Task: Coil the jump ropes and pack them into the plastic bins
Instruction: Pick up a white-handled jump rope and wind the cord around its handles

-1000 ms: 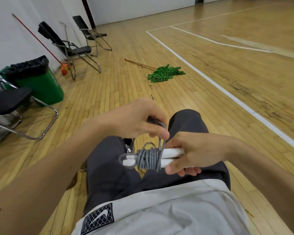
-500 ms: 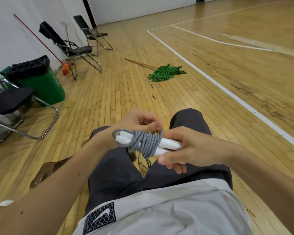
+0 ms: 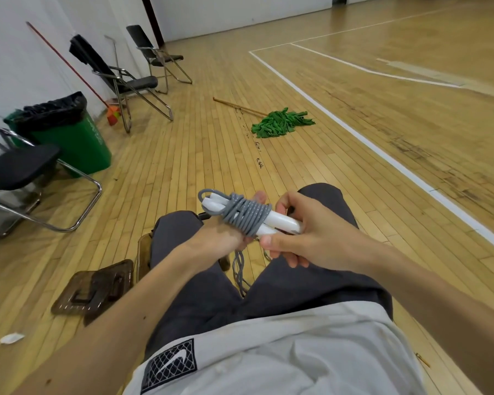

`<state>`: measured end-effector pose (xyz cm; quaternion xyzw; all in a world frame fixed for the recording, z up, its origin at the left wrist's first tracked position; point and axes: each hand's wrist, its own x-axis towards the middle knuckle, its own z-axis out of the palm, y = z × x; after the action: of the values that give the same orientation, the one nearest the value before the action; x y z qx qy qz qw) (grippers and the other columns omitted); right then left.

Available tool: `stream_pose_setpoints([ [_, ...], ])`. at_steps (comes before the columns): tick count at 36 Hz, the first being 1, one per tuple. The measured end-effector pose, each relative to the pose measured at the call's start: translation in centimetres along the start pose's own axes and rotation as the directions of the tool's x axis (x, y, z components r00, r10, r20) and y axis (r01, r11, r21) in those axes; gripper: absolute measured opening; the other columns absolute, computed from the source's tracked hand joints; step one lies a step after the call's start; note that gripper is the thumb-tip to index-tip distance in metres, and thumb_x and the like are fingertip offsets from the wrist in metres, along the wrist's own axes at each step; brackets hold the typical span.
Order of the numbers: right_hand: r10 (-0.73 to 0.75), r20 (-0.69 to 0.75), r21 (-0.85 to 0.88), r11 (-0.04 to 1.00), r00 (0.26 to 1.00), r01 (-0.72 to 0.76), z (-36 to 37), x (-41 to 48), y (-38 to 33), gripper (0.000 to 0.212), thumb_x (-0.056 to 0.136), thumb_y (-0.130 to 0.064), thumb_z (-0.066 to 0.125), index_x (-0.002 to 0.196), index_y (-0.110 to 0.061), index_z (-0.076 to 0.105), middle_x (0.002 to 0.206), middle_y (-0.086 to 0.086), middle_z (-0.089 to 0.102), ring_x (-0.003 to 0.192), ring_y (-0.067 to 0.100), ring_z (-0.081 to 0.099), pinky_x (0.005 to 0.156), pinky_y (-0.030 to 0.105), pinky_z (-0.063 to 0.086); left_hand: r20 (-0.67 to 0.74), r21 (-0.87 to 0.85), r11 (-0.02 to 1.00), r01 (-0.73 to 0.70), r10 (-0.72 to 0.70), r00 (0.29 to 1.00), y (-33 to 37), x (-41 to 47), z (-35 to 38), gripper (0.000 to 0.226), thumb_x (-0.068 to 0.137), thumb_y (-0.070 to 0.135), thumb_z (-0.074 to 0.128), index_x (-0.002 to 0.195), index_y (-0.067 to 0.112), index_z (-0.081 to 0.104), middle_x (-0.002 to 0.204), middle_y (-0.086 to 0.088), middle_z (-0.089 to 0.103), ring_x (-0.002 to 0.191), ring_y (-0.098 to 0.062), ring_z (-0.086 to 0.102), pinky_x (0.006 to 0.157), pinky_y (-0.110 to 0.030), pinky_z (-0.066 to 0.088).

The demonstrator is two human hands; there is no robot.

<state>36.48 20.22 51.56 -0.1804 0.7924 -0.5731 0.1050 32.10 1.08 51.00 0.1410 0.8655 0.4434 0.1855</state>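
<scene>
Centre frame: right hand [image 3: 305,232] grips the handles [image 3: 281,223]; left hand [image 3: 217,239], grip hidden behind the coiled rope [image 3: 244,216], has swung beneath it, laying another turn; a tail [image 3: 238,270] hangs below, so coiling is unfinished

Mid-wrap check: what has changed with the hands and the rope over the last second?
The left hand was above the bundle, pinching the grey cord. It has swung over and down, and now lies under and behind the wraps. I cannot tell whether it still grips cord. Loose cord now hangs between the legs. Unchanged: the right hand grips the white handles.
</scene>
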Motion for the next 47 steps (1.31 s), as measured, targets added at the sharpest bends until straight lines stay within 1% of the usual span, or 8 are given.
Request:
stream_pose_setpoints([
  [4,-0.013,-0.054,-0.002,1.0,0.998,0.012,0.1,0.1,0.4,0.036,0.091,-0.024,0.075,0.098,-0.016,0.04,0.076,0.007,0.072,0.056,0.018,0.06,0.048,0.027,0.044,-0.043,-0.161,0.986,0.046,-0.053,0.998,0.8,-0.5,0.9,0.028,0.107,0.017,0.038,0.085,0.016,0.055,0.052,0.003,0.045,0.047,-0.008,0.036,0.048,-0.023,0.034],
  [10,0.014,-0.172,0.074,0.997,0.985,-0.001,-0.1,0.9,0.7,0.034,0.092,-0.021,0.073,0.097,-0.014,0.041,0.071,0.004,0.069,0.054,0.017,0.058,0.045,0.028,0.043,0.045,-0.329,0.941,0.074,-0.063,0.997,1.1,-0.7,2.5,0.038,0.107,0.018,0.027,0.071,0.013,0.039,0.049,0.0,0.032,0.046,-0.014,0.024,0.046,-0.025,0.025],
  [20,0.036,-0.169,0.083,0.996,0.985,-0.022,-0.7,1.9,1.7,0.033,0.092,-0.02,0.073,0.101,-0.011,0.043,0.069,0.003,0.07,0.052,0.018,0.056,0.043,0.026,0.042,0.032,-0.411,0.907,0.097,-0.092,0.995,0.9,-0.7,2.7,0.041,0.108,0.026,0.03,0.07,0.016,0.042,0.051,0.001,0.024,0.048,-0.013,0.015,0.05,-0.03,0.013],
  [24,0.079,-0.242,0.048,0.996,0.967,-0.07,-1.3,2.8,2.6,0.035,0.092,-0.025,0.074,0.105,-0.012,0.045,0.07,0.003,0.07,0.053,0.018,0.057,0.045,0.027,0.042,0.028,-0.416,0.905,0.09,-0.086,0.996,0.6,-0.8,2.8,0.04,0.11,0.036,0.03,0.085,0.012,0.051,0.052,0.003,0.028,0.045,-0.011,0.019,0.048,-0.027,0.016],
  [30,0.143,-0.277,-0.057,0.985,0.95,-0.165,-2.7,2.5,4.0,0.026,0.093,-0.025,0.072,0.104,-0.004,0.06,0.075,0.01,0.072,0.052,0.015,0.058,0.047,0.024,0.045,0.045,-0.172,0.984,0.055,-0.048,0.998,-0.1,-1.3,2.8,0.039,0.109,0.032,0.032,0.092,0.009,0.059,0.053,0.006,0.035,0.043,-0.006,0.028,0.043,-0.018,0.025],
  [34,0.169,-0.226,-0.145,0.968,0.959,-0.205,-2.6,2.1,4.0,0.023,0.095,-0.027,0.07,0.095,-0.004,0.067,0.071,0.009,0.07,0.05,0.015,0.057,0.046,0.022,0.044,0.03,0.164,0.983,-0.087,0.083,0.996,0.1,-1.4,2.4,0.042,0.108,0.033,0.038,0.089,0.004,0.061,0.053,0.011,0.039,0.047,-0.005,0.034,0.05,-0.021,0.031],
  [40,0.248,-0.101,-0.267,0.926,0.963,-0.266,-2.7,2.1,3.1,0.03,0.098,-0.031,0.066,0.076,-0.011,0.063,0.051,-0.006,0.061,0.045,0.012,0.053,0.046,0.022,0.043,0.113,0.579,0.784,-0.225,0.196,0.974,1.2,-1.8,0.6,0.035,0.102,0.044,0.048,0.081,0.017,0.056,0.067,0.001,0.056,0.059,-0.016,0.049,0.058,-0.039,0.04],
  [47,0.335,0.131,-0.365,0.891,0.933,-0.269,-2.2,1.4,1.5,0.031,0.099,-0.033,0.064,0.08,-0.009,0.066,0.061,-0.001,0.065,0.052,0.016,0.056,0.048,0.022,0.045,0.309,0.815,0.412,-0.407,0.285,0.907,5.1,-1.8,-2.0,0.021,0.102,0.046,0.048,0.085,0.033,0.045,0.069,0.011,0.049,0.061,-0.005,0.045,0.055,-0.026,0.032],
])
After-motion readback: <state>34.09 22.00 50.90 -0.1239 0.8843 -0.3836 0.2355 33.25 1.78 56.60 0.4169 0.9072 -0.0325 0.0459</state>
